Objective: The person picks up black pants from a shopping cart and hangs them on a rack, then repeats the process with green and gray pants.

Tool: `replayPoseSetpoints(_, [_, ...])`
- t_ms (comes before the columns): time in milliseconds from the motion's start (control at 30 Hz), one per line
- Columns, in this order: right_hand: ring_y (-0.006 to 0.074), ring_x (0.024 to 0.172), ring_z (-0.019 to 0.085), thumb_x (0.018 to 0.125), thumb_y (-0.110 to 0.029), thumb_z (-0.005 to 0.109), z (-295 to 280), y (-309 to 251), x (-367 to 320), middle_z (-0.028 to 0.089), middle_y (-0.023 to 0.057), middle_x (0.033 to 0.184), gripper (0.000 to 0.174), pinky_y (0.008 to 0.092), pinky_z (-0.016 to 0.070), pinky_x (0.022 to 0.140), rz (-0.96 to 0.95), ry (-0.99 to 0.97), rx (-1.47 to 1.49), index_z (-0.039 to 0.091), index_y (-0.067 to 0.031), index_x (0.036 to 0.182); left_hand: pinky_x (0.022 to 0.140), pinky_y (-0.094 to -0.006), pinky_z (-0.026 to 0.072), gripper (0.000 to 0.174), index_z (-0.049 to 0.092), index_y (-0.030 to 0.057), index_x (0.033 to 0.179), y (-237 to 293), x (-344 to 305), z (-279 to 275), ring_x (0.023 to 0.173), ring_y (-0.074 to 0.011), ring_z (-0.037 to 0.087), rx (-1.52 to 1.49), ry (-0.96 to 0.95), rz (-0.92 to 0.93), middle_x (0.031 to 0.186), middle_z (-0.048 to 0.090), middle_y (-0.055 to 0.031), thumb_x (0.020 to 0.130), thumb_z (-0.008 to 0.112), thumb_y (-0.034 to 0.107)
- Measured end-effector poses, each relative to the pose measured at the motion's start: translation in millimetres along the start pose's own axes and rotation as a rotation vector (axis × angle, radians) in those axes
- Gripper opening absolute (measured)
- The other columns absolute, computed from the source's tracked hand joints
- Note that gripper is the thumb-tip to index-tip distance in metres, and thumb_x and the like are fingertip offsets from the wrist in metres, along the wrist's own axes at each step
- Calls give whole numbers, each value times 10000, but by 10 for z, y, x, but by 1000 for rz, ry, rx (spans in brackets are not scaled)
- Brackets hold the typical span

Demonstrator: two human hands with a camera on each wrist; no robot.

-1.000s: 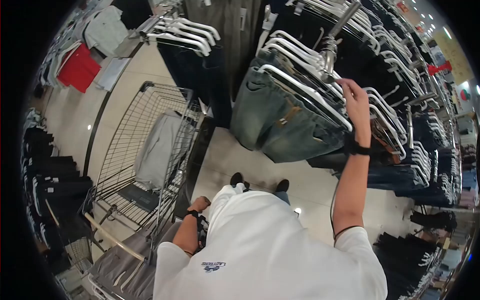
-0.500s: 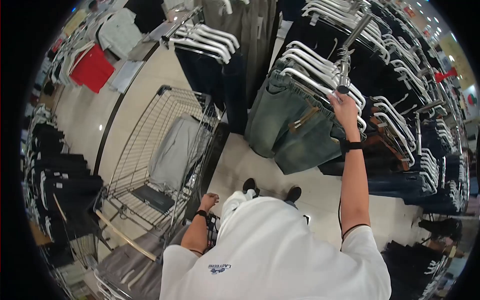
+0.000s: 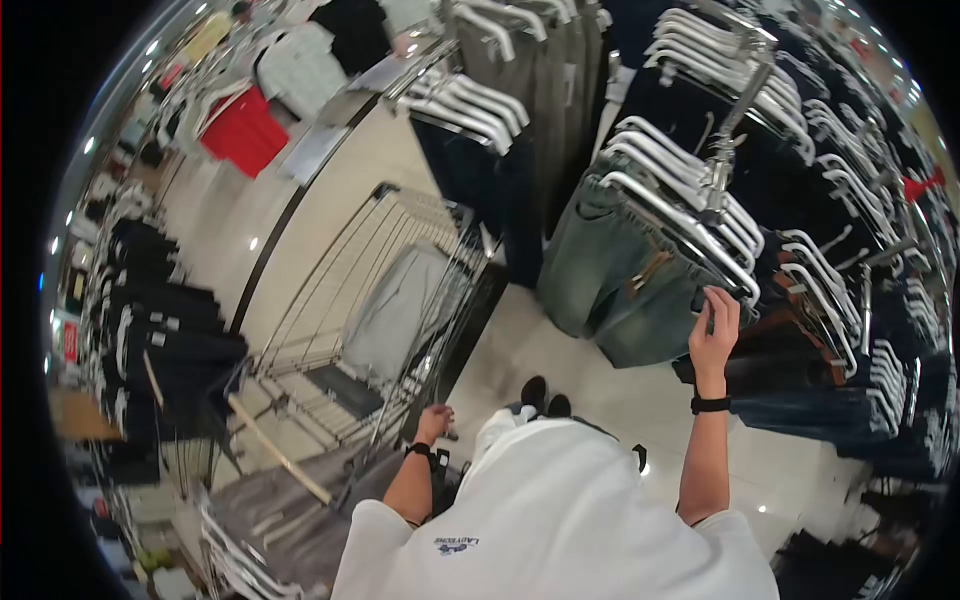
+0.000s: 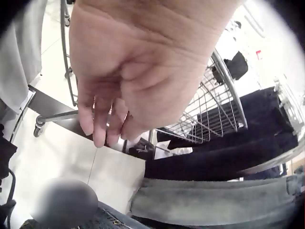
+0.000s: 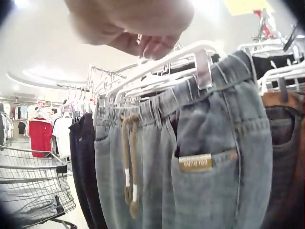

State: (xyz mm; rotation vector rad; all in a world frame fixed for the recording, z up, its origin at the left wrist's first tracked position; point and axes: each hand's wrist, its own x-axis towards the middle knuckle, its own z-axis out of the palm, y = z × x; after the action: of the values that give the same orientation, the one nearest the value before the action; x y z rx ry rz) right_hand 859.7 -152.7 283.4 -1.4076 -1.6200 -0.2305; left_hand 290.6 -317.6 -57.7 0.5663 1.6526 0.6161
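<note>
Blue-grey jeans [image 3: 635,310] [image 5: 219,119] with a brown drawstring [image 5: 131,157] hang from a white clip hanger [image 3: 680,220] [image 5: 162,62]. My right hand [image 3: 712,345] [image 5: 138,21] is at the waistband's right end in the head view, fingers slightly bent and apart. The right wrist view shows its fingers curving down just above the hanger; contact cannot be made out. My left hand [image 3: 433,424] [image 4: 138,71] hangs empty beside the wire shopping cart [image 3: 320,290] [image 4: 209,114], fingers loosely bent downward.
Grey clothing [image 3: 395,310] lies in the cart on the left. Dark trousers [image 3: 470,180] hang behind it, and more white hangers [image 3: 730,75] fill the racks at the right. A red garment [image 3: 245,130] hangs at the far left. Tiled floor [image 3: 500,350] lies between cart and rack.
My right hand has moved from the metal rail's end down to the waistband's right end, off the hanger it touched. The head view has shifted, and the left hand still hangs beside the cart.
</note>
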Motion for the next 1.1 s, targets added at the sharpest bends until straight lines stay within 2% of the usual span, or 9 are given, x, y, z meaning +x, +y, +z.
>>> replayPoseSetpoints(233, [346,1084,653,938,93,568,129,267,-883,637,176,1214,299,390,535,908,188,-137,144,654,-3,1208,929,-455,525,367,658,14,1201,1332,-1851,-157,1137,-409,630,742,801,1011,1186,683,-192,852,619,-93])
replayPoseSetpoints(367, [326,1052,656,965,55,559,294,287,-1218,626,159,1241,289,361,546,851,166,-268,167,644,-21,1231,1165,-515,319,556,581,16,1377,1367,-2447,-986,1367,-402,493,1146,1489,741,1421,569,-217,835,679,92])
replayPoseSetpoints(467, [292,987,658,971,41,554,341,211,-1247,618,138,1269,293,326,544,756,226,-378,238,636,-38,1241,1142,-557,363,680,427,-29,1464,1161,-2630,-1584,1345,-459,498,1149,1722,197,1560,398,-250,871,701,159])
replayPoseSetpoints(567, [302,963,662,965,41,556,387,206,-1141,622,137,1266,298,342,543,768,230,-472,262,630,-41,1243,1062,-557,449,767,350,-56,1488,1006,-2760,-1801,1329,-524,486,826,1474,-108,1578,318,-306,875,714,225])
replayPoseSetpoints(600, [309,963,662,964,41,556,412,211,-1089,623,139,1263,296,349,543,776,210,-490,252,631,-40,1239,972,-559,497,710,380,-84,1409,631,-2617,-2038,1255,-562,528,810,1547,64,1448,454,-375,892,716,269])
replayPoseSetpoints(700, [328,974,665,960,45,552,526,242,-969,632,148,1240,289,368,543,798,217,-553,241,635,-35,1225,961,-553,489,619,417,-103,1300,90,-2322,-2424,1163,-570,576,381,1243,-143,1235,594,-401,914,707,285])
replayPoseSetpoints(767, [332,989,667,958,47,550,639,240,-925,642,151,1217,282,373,543,808,215,-608,238,638,-30,1215,935,-564,491,576,439,-102,1223,-52,-2272,-2270,1093,-567,605,530,1227,-73,1079,648,-394,925,706,312])
replayPoseSetpoints(1000, [203,841,711,994,-24,595,1879,-205,-719,737,132,1000,193,312,551,732,397,-849,588,678,19,1163,888,-592,476,384,493,-67,1253,275,-2314,-2035,1052,-551,605,489,1338,-156,1118,646,-353,1015,579,222])
replayPoseSetpoints(1100, [179,994,706,1023,-216,648,2914,-763,-568,715,115,1198,410,302,572,764,706,-1083,699,601,-3,1370,900,-587,466,407,481,-38,1319,303,-2262,-2202,1088,-549,595,491,1336,-170,1154,640,-351,1023,558,230])
